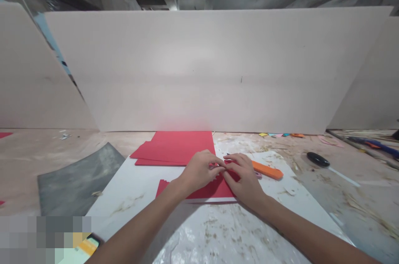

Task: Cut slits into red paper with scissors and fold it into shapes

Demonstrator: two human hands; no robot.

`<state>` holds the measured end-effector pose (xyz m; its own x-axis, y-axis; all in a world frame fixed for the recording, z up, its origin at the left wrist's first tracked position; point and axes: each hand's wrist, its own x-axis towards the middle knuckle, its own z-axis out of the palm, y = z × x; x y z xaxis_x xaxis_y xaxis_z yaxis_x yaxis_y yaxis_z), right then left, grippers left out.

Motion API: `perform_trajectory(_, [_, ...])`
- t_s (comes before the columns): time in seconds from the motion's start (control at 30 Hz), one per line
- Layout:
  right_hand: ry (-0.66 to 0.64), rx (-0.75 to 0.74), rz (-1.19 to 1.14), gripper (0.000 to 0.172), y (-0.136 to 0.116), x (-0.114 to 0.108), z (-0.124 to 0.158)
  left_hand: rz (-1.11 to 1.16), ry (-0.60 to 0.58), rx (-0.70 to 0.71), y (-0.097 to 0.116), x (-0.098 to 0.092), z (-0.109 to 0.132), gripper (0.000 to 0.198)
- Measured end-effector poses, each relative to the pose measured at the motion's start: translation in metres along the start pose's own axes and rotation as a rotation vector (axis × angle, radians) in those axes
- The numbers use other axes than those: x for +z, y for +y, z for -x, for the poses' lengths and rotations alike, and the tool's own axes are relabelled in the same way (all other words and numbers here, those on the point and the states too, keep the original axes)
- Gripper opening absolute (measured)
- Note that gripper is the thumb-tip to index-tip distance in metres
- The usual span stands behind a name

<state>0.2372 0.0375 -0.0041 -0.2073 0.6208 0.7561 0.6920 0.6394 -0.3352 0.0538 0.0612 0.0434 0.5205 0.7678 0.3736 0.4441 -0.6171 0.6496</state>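
A red card with a notched upper edge and a pale strip along its lower edge lies in front of me. My left hand reaches over it from the left, thumb and forefinger closed in a pinch at its upper edge. From the right, my right hand meets it, fingertips bent together at the same spot. The bit of card between the fingertips is mostly hidden. An orange utility knife lies just beyond my right hand. Behind the left hand rests a stack of larger red cards.
A stained white sheet covers the worktop. At left lies a dark grey sheet; at right, a black oval-headed tool and thin rods. A white panel stands upright along the back. Part of a phone-like object shows lower left.
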Motion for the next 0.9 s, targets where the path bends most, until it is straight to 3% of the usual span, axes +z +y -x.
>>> perform_trajectory(0.9, [0.007,-0.001,0.023,0.011,-0.0015,0.0004,0.0006,-0.041,-0.019,-0.004,0.0046,-0.0052,0.0022,0.019])
